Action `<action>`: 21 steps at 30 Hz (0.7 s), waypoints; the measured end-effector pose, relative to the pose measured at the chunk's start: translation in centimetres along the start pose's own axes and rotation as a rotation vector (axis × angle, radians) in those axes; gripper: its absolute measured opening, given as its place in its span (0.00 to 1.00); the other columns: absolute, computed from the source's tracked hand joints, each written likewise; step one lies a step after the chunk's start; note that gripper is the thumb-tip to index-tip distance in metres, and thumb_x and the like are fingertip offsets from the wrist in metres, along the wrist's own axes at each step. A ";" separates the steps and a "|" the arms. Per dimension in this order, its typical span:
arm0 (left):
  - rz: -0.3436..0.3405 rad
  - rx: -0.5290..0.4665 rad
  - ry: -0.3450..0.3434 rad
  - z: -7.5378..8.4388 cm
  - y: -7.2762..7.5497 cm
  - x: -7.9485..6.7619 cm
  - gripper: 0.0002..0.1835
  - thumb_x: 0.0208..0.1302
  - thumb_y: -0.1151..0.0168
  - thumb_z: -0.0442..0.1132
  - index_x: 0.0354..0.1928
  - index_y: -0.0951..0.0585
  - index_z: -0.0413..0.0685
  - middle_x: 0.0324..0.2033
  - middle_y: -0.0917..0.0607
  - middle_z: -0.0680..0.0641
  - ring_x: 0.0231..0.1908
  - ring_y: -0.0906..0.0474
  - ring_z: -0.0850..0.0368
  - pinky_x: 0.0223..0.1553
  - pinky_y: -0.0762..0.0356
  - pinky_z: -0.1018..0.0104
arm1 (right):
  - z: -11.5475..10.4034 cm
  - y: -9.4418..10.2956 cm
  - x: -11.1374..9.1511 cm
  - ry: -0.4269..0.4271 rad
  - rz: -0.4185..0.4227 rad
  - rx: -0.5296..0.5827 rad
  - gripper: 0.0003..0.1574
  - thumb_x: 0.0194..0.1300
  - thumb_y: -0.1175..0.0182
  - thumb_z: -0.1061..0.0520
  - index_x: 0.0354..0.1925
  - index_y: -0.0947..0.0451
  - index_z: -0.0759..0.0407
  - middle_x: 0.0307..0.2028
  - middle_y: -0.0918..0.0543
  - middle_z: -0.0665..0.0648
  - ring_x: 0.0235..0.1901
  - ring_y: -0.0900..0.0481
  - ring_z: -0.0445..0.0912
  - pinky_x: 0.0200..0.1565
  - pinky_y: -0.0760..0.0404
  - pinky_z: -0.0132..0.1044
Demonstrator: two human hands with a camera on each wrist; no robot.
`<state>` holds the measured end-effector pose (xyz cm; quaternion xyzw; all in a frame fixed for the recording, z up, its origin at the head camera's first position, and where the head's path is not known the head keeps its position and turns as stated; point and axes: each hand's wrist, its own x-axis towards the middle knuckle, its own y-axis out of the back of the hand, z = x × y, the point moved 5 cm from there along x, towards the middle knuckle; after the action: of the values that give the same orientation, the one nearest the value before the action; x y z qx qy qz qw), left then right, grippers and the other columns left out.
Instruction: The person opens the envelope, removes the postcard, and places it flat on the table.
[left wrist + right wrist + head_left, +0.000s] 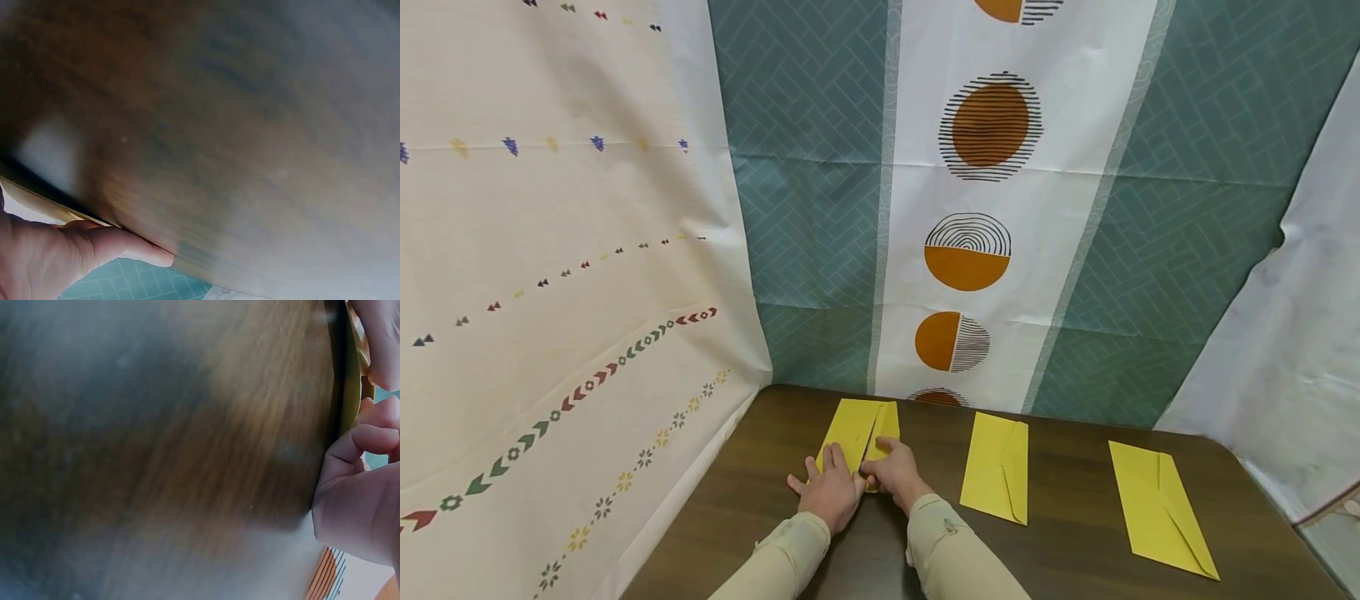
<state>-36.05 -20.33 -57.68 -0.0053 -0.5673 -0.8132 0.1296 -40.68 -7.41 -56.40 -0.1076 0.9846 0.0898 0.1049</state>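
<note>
A yellow envelope [852, 423] lies lengthwise on the table's far left, its side flap [887, 422] slightly lifted along a dark slit. My left hand [831, 493] rests on the envelope's near left part with fingers spread. In the left wrist view, the thumb of that hand [56, 256] stretches along the tabletop. My right hand [898, 472] pinches the flap near its lower end, close beside the left thumb. Curled fingers of the right hand [362, 481] show against the bowed envelope edge [354, 394] in the right wrist view.
Two more yellow envelopes lie to the right, a middle one [991, 467] and a far right one [1150, 500]. The dark wooden table [1060, 533] meets a patterned curtain [820, 250] behind, and a white patterned cloth [587, 333] hangs along its left side.
</note>
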 end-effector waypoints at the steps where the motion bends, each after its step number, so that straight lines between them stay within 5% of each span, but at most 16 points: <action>1: 0.001 0.003 0.002 0.0 0.0 0.0 0.40 0.75 0.42 0.56 0.76 0.35 0.34 0.74 0.27 0.34 0.70 0.33 0.23 0.62 0.45 0.08 | 0.0 0.0 0.0 0.004 0.001 -0.001 0.45 0.66 0.29 0.67 0.77 0.33 0.66 0.34 0.14 0.57 0.16 0.28 0.36 0.20 0.30 0.26; 8: 0.026 0.020 -0.018 0.1 -0.1 -0.2 0.39 0.74 0.42 0.55 0.74 0.34 0.33 0.73 0.26 0.33 0.70 0.32 0.22 0.61 0.44 0.09 | 0.6 0.0 0.6 0.006 0.072 0.022 0.49 0.58 0.29 0.72 0.76 0.32 0.68 0.55 0.17 0.71 0.15 0.28 0.38 0.19 0.28 0.27; 15: 0.000 0.078 -0.042 0.4 -0.2 -0.6 0.37 0.74 0.42 0.56 0.73 0.29 0.34 0.73 0.27 0.32 0.70 0.34 0.21 0.62 0.43 0.09 | 1.4 1.5 0.9 0.005 0.164 0.064 0.43 0.57 0.31 0.69 0.72 0.27 0.63 0.28 0.19 0.55 0.16 0.28 0.40 0.18 0.30 0.29; 21: -0.040 0.114 -0.052 0.2 -0.2 -0.6 0.40 0.74 0.42 0.64 0.71 0.26 0.36 0.74 0.28 0.31 0.72 0.36 0.20 0.63 0.44 0.09 | 1.2 1.7 -0.1 0.052 -0.009 0.014 0.33 0.69 0.30 0.62 0.70 0.22 0.61 0.25 0.17 0.52 0.19 0.25 0.40 0.23 0.27 0.29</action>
<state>-35.50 -19.97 -57.91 -0.0078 -0.6160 -0.7816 0.0986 -40.79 -5.52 -57.25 -0.1134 0.9871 0.0794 0.0803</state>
